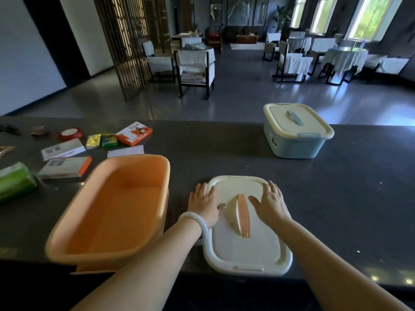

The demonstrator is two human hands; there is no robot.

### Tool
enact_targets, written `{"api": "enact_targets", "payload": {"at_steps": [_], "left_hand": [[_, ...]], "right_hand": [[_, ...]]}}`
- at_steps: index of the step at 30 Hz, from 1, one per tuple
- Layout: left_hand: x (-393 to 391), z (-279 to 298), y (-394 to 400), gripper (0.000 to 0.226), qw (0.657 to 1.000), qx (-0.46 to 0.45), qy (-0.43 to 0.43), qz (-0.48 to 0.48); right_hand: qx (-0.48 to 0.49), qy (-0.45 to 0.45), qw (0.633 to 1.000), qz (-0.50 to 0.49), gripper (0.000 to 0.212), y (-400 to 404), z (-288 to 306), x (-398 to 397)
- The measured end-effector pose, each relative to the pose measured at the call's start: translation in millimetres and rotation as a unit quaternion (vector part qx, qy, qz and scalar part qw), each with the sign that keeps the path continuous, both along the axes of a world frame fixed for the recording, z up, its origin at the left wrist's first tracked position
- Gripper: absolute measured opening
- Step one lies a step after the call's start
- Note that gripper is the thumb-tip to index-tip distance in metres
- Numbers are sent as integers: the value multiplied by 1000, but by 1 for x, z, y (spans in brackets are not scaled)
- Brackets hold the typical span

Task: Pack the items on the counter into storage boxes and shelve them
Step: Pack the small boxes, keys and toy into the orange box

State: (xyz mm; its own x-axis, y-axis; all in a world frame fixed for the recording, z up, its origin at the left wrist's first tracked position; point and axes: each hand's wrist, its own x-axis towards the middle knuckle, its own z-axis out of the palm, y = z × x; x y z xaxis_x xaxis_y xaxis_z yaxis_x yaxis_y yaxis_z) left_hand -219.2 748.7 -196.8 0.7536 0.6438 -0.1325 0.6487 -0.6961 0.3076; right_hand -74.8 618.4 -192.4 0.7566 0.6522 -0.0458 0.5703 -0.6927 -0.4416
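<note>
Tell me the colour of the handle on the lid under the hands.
Orange handle, head view.

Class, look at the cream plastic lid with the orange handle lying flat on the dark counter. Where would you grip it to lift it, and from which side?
Probably best to grip the raised orange handle on the cream plastic lid, coming from straight above. The lid lies flat on the counter, and the handle stands up along its middle, between the left hand and right hand.
</note>
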Motion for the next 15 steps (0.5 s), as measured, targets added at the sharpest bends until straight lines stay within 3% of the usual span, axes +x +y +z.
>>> {"api": "enact_targets", "payload": {"at_steps": [7, 15], "left_hand": [[-52, 74, 32, 57, 996, 63, -59, 34], [-172, 89, 94, 58, 984, 88, -3, 153]], "right_hand": [[85, 1, 990, 109, 65, 78, 50, -54], [86, 47, 978, 185, 68, 134, 48, -134]]}}
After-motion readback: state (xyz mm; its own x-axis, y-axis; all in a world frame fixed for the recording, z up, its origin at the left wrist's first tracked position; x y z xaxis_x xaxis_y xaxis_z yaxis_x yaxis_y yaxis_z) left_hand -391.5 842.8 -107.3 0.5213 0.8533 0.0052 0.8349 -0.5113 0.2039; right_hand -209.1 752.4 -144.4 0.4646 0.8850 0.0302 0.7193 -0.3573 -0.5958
